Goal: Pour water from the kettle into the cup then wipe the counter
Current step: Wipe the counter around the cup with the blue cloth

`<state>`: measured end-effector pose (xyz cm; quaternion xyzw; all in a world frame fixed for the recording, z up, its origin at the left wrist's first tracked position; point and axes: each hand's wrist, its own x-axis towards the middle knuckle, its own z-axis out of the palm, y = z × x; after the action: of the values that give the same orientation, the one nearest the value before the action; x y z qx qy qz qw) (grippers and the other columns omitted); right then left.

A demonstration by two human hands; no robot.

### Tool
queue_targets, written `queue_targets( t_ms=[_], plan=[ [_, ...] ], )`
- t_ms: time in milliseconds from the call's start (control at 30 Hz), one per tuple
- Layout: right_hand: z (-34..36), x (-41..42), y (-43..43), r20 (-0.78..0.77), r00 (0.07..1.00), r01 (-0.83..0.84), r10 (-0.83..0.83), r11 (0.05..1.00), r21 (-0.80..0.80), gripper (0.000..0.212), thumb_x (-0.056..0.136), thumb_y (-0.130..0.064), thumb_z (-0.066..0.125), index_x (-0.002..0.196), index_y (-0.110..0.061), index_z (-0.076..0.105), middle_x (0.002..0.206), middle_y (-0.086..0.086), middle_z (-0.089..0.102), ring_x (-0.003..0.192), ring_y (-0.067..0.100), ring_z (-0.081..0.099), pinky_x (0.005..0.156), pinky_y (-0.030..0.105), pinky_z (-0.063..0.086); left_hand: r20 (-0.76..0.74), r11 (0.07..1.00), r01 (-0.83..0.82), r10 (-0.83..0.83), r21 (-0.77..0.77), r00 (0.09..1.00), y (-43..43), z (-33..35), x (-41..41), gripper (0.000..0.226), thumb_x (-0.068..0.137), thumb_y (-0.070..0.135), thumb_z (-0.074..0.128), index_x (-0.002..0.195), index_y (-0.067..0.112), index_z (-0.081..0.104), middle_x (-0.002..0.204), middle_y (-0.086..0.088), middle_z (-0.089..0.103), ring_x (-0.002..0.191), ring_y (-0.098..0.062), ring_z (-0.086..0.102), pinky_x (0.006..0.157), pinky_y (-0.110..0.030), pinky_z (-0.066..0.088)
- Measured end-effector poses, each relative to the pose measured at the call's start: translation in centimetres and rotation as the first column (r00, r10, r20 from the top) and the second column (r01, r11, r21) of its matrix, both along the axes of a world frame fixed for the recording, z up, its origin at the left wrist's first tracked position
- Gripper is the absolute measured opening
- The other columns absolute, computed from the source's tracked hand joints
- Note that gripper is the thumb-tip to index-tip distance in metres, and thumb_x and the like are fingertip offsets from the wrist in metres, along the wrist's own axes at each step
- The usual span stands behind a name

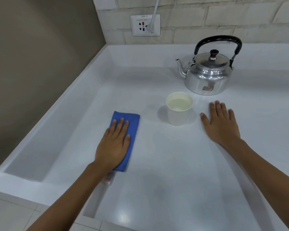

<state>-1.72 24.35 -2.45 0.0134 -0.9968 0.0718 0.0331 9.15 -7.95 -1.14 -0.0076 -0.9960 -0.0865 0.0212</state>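
A shiny metal kettle [207, 75] with a black handle stands upright at the back right of the white counter [157, 180], spout pointing left. In front of it sits a white paper cup [178, 110] with water in it. A folded blue cloth [130, 130] lies flat on the counter, left of the cup. My left hand [114, 144] rests flat on top of the cloth, fingers stretched out, pressing it down. My right hand [221, 124] lies palm down on the bare counter just right of the cup, fingers spread, holding nothing.
A wall socket [145, 25] with a white cable plugged in sits on the brick wall behind. A beige wall borders the counter's raised left rim [45, 124]. A small label tag [109, 178] sticks out of the cloth under my wrist. Floor tiles show at the bottom left.
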Motion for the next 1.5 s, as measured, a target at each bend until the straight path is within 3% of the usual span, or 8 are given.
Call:
queue_targets(
  t_ms=[267,567,767,967,1133,1267,1400,1500],
  plan=[
    [-0.2,0.0,0.2,0.0,1.0,-0.009,0.009,1.0,-0.004,0.068,0.09,-0.05,0.013,0.144,-0.01,0.008,0.157,0.01,0.008,0.144,0.023,0.003,0.118,0.044,0.005,-0.083,0.962,0.272,-0.271,-0.009,0.959,9.7,0.3,3.5,0.05,0.097,0.03,0.024,0.139,0.005,0.039,0.145,-0.01,0.04,0.136,-0.029,0.032,0.11,-0.046,0.031],
    [-0.2,-0.1,0.1,0.001,1.0,0.0,0.0,1.0,-0.011,0.067,0.091,-0.05,0.013,0.145,-0.011,0.006,0.157,0.009,0.007,0.144,0.022,0.001,0.118,0.043,0.003,-0.061,0.999,0.011,-0.008,0.038,0.998,3.5,0.2,2.4,0.05,0.101,0.028,0.027,0.145,0.007,0.015,0.154,-0.008,0.011,0.144,-0.026,0.008,0.114,-0.029,0.003],
    [-0.3,-0.1,0.1,-0.014,1.0,-0.005,0.005,1.0,0.003,0.067,0.091,-0.049,0.014,0.144,-0.01,0.008,0.157,0.01,0.009,0.144,0.023,0.003,0.118,0.044,0.005,-0.079,0.99,0.141,-0.138,0.025,0.987,11.6,0.9,3.4,0.052,0.091,0.026,0.029,0.13,-0.002,0.049,0.135,-0.017,0.051,0.126,-0.036,0.046,0.098,-0.049,0.045],
    [0.0,0.0,0.4,0.002,1.0,-0.016,0.016,0.998,-0.055,0.067,0.091,-0.049,0.017,0.144,-0.01,0.009,0.157,0.01,0.009,0.144,0.022,0.003,0.119,0.041,0.004,0.036,0.957,0.182,-0.195,0.226,0.98,12.6,1.1,2.9,0.057,0.1,0.042,0.019,0.147,0.016,0.0,0.155,0.003,-0.009,0.144,-0.017,-0.009,0.113,-0.025,-0.01],
    [2.4,3.1,-0.7,-0.284,0.957,-0.046,-0.063,0.931,-0.362,0.042,0.088,-0.019,0.05,0.125,0.001,0.043,0.135,0.023,0.042,0.133,0.035,0.031,0.111,0.042,0.025,-0.078,0.938,-0.004,0.034,0.346,0.996,5.1,3.1,-0.9,0.054,0.099,0.037,0.026,0.148,0.022,0.007,0.157,0.003,-0.002,0.144,-0.014,-0.005,0.111,-0.026,-0.005],
    [4.5,10.0,-6.8,-0.335,0.942,-0.185,-0.027,0.79,-0.584,0.02,0.078,-0.013,0.053,0.097,-0.01,0.054,0.102,0.006,0.047,0.102,0.016,0.039,0.087,0.019,0.029,0.052,0.971,-0.111,0.102,0.211,0.993,2.6,2.0,-5.2,0.052,0.101,0.035,0.021,0.148,0.018,0.006,0.158,-0.002,0.0,0.144,-0.021,-0.005,0.116,-0.037,-0.002],
    [4.4,13.3,-12.7,-0.155,0.953,-0.301,0.26,0.867,-0.397,0.038,0.087,-0.026,0.046,0.122,-0.011,0.046,0.128,0.012,0.047,0.12,0.026,0.042,0.102,0.036,0.038,0.036,0.993,-0.047,0.043,0.111,0.998,4.3,0.7,-8.3,0.052,0.101,0.035,0.018,0.148,0.016,0.006,0.158,-0.003,0.001,0.145,-0.023,-0.004,0.116,-0.038,0.0],
    [3.5,13.4,-14.1,0.029,0.961,-0.263,0.275,0.942,-0.21,0.062,0.095,-0.04,0.029,0.145,-0.008,0.011,0.156,0.013,0.009,0.144,0.03,0.006,0.118,0.042,0.005,0.051,0.996,-0.008,0.004,0.084,0.999,5.8,-0.5,-8.8,0.052,0.101,0.035,0.016,0.148,0.017,0.004,0.158,-0.003,0.0,0.144,-0.021,-0.005,0.115,-0.035,-0.002]
  ],
)
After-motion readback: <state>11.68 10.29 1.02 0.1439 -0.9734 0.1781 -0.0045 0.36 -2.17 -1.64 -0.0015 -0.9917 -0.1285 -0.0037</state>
